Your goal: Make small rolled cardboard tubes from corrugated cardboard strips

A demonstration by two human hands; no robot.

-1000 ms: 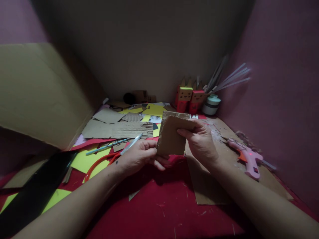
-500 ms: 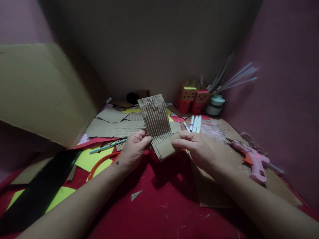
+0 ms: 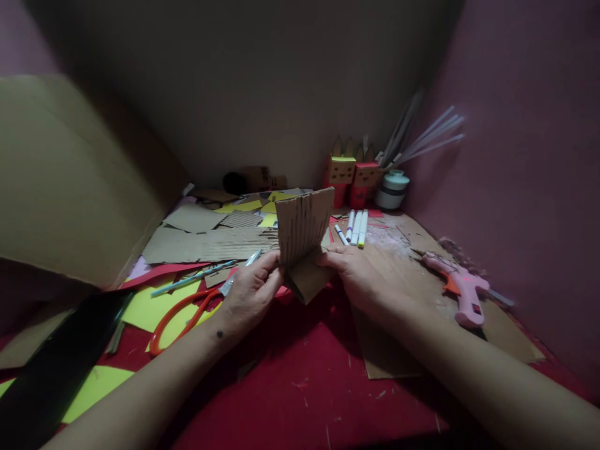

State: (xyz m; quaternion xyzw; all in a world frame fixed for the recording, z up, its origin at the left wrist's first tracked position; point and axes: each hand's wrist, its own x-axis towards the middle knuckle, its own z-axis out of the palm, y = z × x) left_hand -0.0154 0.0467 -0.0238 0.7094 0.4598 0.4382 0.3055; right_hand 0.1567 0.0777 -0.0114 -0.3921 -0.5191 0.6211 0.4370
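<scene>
Between my two hands is a piece of corrugated cardboard point(image 3: 304, 228), bent with a ribbed upper part standing up and a smooth lower flap folded toward me. My left hand point(image 3: 255, 284) pinches its left edge near the bend, thumb on top. On the other side, my right hand point(image 3: 351, 269) grips the right edge of the lower flap. Scissors point(image 3: 175, 319) with orange-red handles lie just left of my left hand, their blades partly hidden behind it. The fingertips under the cardboard are hidden.
A pink glue gun point(image 3: 462, 287) lies at the right on brown cardboard. Several white markers point(image 3: 357, 226) are beyond my right hand. Two red box figures point(image 3: 341, 181) and a lidded jar point(image 3: 392, 189) stand at the back. Cardboard strips point(image 3: 187, 244) and yellow paper point(image 3: 140, 306) cover the left.
The cardboard's ribbed part has been tilted more upright, so its bend is sharper. Both hands have come slightly closer together. The camera view has shifted a little, showing more of the scissors.
</scene>
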